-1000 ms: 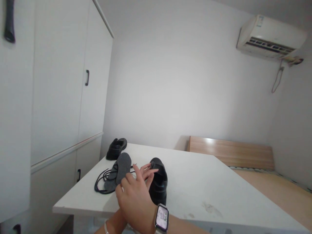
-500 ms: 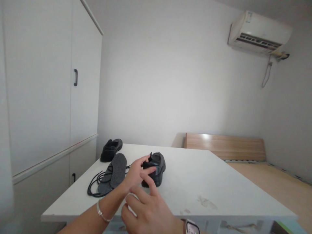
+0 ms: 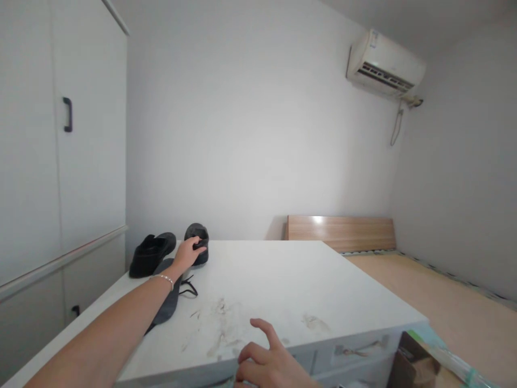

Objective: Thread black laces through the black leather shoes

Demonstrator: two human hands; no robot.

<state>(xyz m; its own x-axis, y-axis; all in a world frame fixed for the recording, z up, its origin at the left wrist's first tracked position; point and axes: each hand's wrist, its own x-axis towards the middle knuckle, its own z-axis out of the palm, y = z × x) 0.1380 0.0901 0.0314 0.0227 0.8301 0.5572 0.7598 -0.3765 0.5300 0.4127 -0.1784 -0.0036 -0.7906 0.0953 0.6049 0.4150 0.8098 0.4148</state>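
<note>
My left hand (image 3: 189, 254) reaches far across the white table (image 3: 283, 280) and grips a black shoe (image 3: 197, 237) by its near end, at the table's far left. A second black shoe (image 3: 151, 253) lies just left of it. A grey insole (image 3: 166, 302) and a black lace (image 3: 188, 288) lie under my left forearm. My right hand (image 3: 269, 361) rests at the table's near edge, fingers loosely curled with the forefinger raised, holding nothing.
White wardrobe doors (image 3: 60, 140) with black handles stand at the left. A wooden bed frame (image 3: 343, 233) lies behind the table. An air conditioner (image 3: 383, 67) hangs on the right wall. Dirt smudges mark the tabletop (image 3: 220, 318). A box (image 3: 420, 366) sits at the bottom right.
My left hand has moved the black shoe away to the far left, beside the other shoe. My right hand has dropped back to the near edge. The camera has turned right.
</note>
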